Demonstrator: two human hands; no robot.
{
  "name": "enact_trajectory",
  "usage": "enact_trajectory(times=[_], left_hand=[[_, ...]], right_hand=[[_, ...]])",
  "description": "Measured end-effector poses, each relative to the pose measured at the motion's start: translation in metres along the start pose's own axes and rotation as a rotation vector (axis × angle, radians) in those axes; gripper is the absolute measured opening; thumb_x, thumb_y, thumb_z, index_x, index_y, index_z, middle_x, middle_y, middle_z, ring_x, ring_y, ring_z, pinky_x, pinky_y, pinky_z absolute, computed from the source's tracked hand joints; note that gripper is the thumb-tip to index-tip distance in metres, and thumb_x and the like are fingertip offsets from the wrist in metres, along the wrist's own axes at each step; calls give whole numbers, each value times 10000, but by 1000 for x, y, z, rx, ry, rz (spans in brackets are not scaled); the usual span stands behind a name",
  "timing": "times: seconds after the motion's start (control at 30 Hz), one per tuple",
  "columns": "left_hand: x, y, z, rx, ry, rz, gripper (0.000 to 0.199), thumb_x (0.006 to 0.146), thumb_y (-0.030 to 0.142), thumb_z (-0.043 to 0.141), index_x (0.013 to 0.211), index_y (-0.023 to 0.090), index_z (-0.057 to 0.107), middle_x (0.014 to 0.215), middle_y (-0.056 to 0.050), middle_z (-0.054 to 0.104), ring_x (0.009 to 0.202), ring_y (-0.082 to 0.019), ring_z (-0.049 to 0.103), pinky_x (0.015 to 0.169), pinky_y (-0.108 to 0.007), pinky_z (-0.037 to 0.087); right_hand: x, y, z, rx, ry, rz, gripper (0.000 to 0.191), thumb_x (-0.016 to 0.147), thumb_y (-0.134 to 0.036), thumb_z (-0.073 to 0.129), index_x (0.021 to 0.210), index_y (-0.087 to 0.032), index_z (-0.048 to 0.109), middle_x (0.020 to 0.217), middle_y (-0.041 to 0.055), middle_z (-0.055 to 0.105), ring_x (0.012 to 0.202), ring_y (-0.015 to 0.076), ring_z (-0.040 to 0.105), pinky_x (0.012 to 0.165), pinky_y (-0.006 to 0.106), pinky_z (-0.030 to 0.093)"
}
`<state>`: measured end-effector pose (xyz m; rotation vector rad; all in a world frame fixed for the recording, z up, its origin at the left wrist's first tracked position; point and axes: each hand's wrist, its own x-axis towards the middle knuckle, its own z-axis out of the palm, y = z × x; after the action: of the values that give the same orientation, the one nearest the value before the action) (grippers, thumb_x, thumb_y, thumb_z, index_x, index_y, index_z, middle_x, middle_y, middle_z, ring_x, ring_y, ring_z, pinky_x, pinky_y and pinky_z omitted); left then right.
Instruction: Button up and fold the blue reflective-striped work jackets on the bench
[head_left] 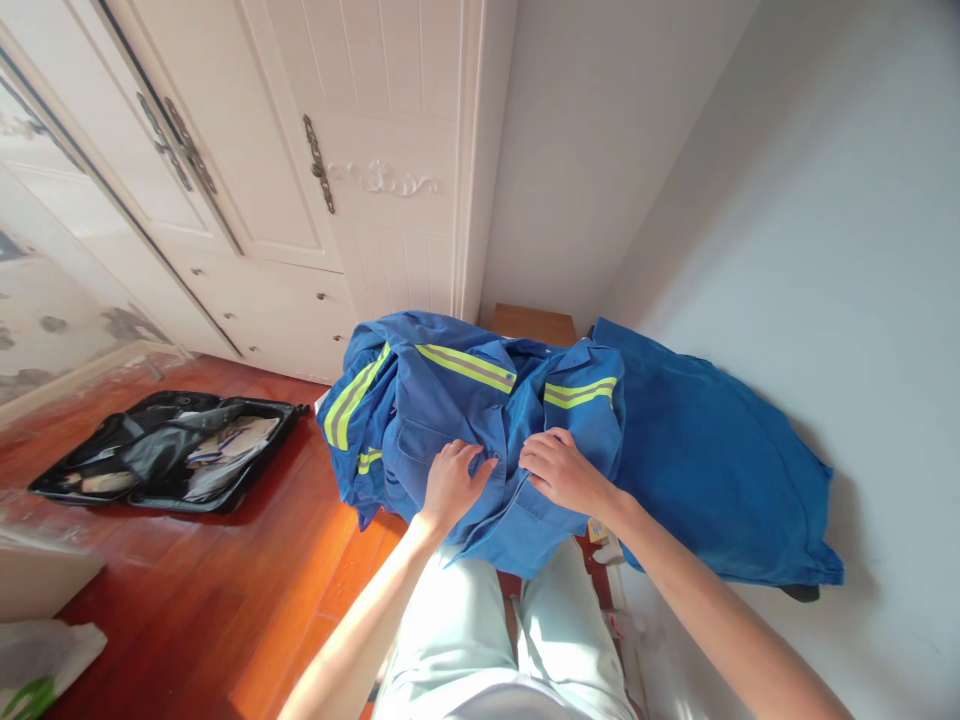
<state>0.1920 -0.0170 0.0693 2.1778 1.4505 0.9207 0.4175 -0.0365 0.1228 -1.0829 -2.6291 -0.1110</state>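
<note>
A blue work jacket [469,415] with yellow-and-grey reflective strips lies spread in front of me, its front partly open. My left hand [455,482] is closed on the left front edge by a small button, thumb and fingertips close together. On the opposite front edge, my right hand [559,468] has its fingers curled onto the cloth. A gap runs between the two front edges, with more blue cloth inside. What supports the jacket is mostly hidden beneath it.
Right of the jacket, a large blue cloth-covered item [720,460] stands against the wall [862,250]. White wardrobe [397,130] doors rise behind. An open black suitcase [292,440] with clothes lies on the wooden floor [277,590] at left. A wooden surface [534,324] shows behind the jacket.
</note>
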Motion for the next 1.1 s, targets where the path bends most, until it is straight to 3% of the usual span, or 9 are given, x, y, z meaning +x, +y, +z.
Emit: enact_trajectory(times=[0.1, 0.2, 0.3, 0.43, 0.73, 0.93, 1.1], left_hand=[[-13, 1, 5, -110, -54, -138, 266, 900, 360, 595, 1079, 182, 678, 902, -60, 660, 763, -185, 613, 693, -305, 491], [-23, 0, 13, -151, -5, -189, 282, 885, 297, 601, 1135, 178, 650, 939, -66, 653, 782, -185, 616, 720, -311, 512], [-24, 0, 20, -94, 56, -135, 329, 885, 282, 597, 1190, 169, 638, 1038, -105, 632, 893, -222, 610, 811, -361, 519], [-16, 3, 23, -18, 63, -71, 318, 904, 301, 572, 1175, 163, 665, 1020, -119, 615, 971, -255, 591, 875, -390, 506], [-10, 3, 23, 63, -3, -29, 353, 886, 297, 598, 1221, 209, 668, 934, -85, 606, 865, -220, 604, 785, -321, 498], [1, 5, 18, -66, -14, -58, 188, 897, 222, 561, 942, 195, 742, 857, -62, 627, 773, -178, 591, 697, -272, 457], [11, 4, 17, -247, -86, -97, 258, 880, 156, 520, 741, 174, 736, 715, -42, 641, 701, -158, 578, 648, -251, 407]], right_hand=[[4, -3, -2, 29, -18, -20, 114, 904, -116, 578, 920, -196, 657, 1000, 54, 681, 1068, 207, 554, 1005, 417, 282], [7, -3, -2, 38, -35, -20, 132, 925, -120, 564, 901, -197, 669, 957, 43, 690, 1021, 191, 569, 994, 408, 288], [11, -2, 0, 33, -61, -25, 111, 917, -131, 590, 913, -195, 681, 982, 45, 691, 1023, 188, 564, 963, 389, 310], [18, -1, 3, 11, -102, -14, 73, 894, -167, 642, 940, -193, 693, 1020, 54, 688, 1046, 194, 555, 955, 388, 322], [30, 0, 14, 16, -104, 25, 65, 879, -217, 679, 934, -186, 695, 1022, 55, 685, 1056, 200, 547, 958, 386, 347], [32, 0, 18, 42, -69, 29, 40, 879, -193, 676, 912, -172, 678, 997, 52, 680, 1027, 196, 560, 936, 370, 356], [35, 2, 24, 47, -46, 26, 87, 883, -172, 653, 968, -174, 670, 981, 55, 674, 1017, 198, 560, 921, 368, 359]])
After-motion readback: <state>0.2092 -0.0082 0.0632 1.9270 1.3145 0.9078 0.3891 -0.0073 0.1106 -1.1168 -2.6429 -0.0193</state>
